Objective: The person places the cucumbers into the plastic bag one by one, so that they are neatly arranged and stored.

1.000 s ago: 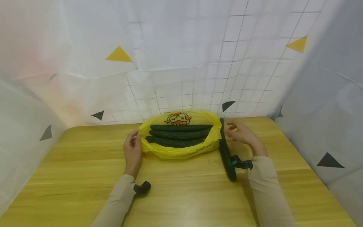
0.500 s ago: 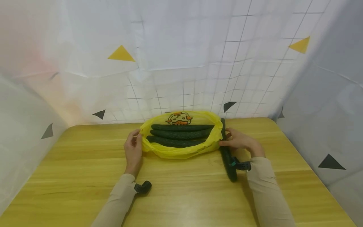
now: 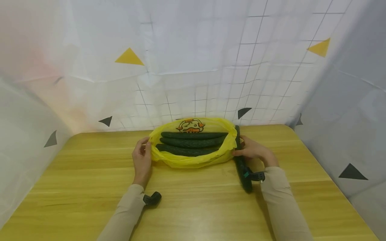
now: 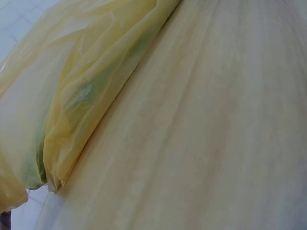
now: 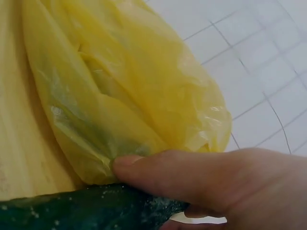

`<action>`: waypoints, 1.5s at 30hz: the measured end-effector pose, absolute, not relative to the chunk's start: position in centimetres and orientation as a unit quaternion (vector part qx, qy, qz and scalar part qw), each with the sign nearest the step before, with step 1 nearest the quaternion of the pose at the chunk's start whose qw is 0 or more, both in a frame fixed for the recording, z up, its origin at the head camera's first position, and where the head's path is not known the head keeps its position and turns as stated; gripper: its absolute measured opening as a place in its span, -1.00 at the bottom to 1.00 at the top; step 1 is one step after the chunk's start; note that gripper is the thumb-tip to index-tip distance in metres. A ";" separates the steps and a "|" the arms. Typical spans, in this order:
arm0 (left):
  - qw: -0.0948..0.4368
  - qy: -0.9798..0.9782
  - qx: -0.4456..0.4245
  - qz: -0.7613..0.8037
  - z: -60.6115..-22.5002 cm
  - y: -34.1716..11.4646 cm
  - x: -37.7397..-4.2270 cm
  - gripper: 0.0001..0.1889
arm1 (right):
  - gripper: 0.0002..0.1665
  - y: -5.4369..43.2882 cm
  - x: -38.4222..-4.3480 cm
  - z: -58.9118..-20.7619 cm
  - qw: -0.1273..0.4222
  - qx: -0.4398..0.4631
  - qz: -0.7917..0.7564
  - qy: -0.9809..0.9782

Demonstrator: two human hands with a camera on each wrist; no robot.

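Observation:
A yellow plastic bag (image 3: pixel 188 163) lies with its mouth spread wide on the table, a cartoon print on its back wall. Inside it, three dark green cucumbers (image 3: pixel 193 143) lie side by side. My left hand (image 3: pixel 141 164) pinches the bag's left rim; those fingers are mostly out of the left wrist view. Against the bag's right side, another cucumber (image 3: pixel 243 174) lies lengthwise on the table. My right hand (image 3: pixel 256 152) grips its upper part, thumb (image 5: pixel 158 175) over the near side beside the bag (image 5: pixel 120 105), the other fingers largely hidden behind.
The wooden table (image 3: pixel 193 207) reaches back to a white sheet wall (image 3: pixel 187 50) with grid lines, right behind the bag. More white sheeting (image 3: pixel 356 127) closes off both sides. Black straps with small cameras sit on both wrists.
My right hand has moved left and down from beside the loose cucumber and taken hold of it. The left hand keeps its place at the bag's rim; the bag has hardly shifted.

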State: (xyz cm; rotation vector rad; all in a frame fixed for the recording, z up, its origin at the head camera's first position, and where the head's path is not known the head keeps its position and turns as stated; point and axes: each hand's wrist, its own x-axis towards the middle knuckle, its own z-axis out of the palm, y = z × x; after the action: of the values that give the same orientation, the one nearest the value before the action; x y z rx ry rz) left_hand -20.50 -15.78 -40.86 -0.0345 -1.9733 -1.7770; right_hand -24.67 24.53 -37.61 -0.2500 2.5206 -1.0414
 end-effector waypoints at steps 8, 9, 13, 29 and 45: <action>0.233 -0.719 -0.009 -0.654 -41.0 -15.8 -20.4 -0.70 | 0.14 25.7 -24.7 -37.8 0.214 -0.073 -0.421 0.878; 0.234 -0.719 -0.010 -0.654 -41.0 -15.8 -20.4 -0.70 | 0.13 25.8 -24.7 -37.8 0.215 -0.073 -0.423 0.877; 0.233 -0.719 -0.010 -0.655 -41.0 -15.8 -20.4 -0.70 | 0.12 26.3 -24.7 -37.9 0.219 -0.069 -0.435 0.871; 0.232 -0.716 -0.017 -0.658 -40.8 -15.7 -20.4 -0.70 | 0.03 27.2 -24.4 -36.6 0.146 -0.058 -0.469 0.869; 0.246 -0.712 -0.026 -0.658 -40.9 -15.8 -20.5 -0.71 | 0.03 26.9 -23.4 -33.4 0.079 -0.051 -0.490 0.867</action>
State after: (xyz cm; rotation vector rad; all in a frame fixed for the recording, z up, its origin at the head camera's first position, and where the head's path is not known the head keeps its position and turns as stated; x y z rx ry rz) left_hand -20.51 -15.80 -40.92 -0.0698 -1.9409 -1.7935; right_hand -23.41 26.89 -33.45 -0.1533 2.5941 -1.4665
